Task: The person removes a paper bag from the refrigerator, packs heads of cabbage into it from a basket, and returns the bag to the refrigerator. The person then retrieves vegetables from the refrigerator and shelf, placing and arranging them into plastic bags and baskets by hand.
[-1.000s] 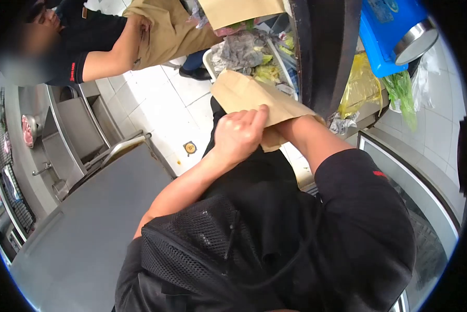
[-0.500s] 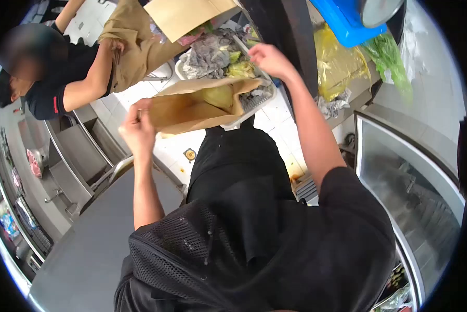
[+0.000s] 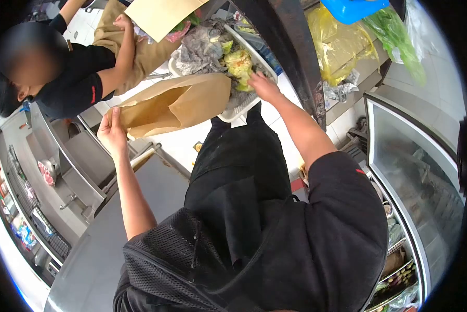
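left hand (image 3: 113, 136) clasping paper bag (image 3: 203, 100) by rim, mouth gaping, bag overlapping near side of white basket (image 3: 239, 110); right hand (image 3: 265, 87) hovering at basket, fingers meeting leafy vegetable (image 3: 238, 63), can't tell whether gripping; crumpled grey paper (image 3: 198, 52) lying alongside.

The vegetable (image 3: 238, 63) lies in the basket (image 3: 238, 109); bag (image 3: 198, 101) to its left.

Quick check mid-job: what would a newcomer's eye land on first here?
Probably the brown paper bag, held open by the left hand, left of centre. Next, just right of it, the right hand at the yellowish-green leafy vegetable in the white basket. The bright yellow plastic, at upper right, also stands out.
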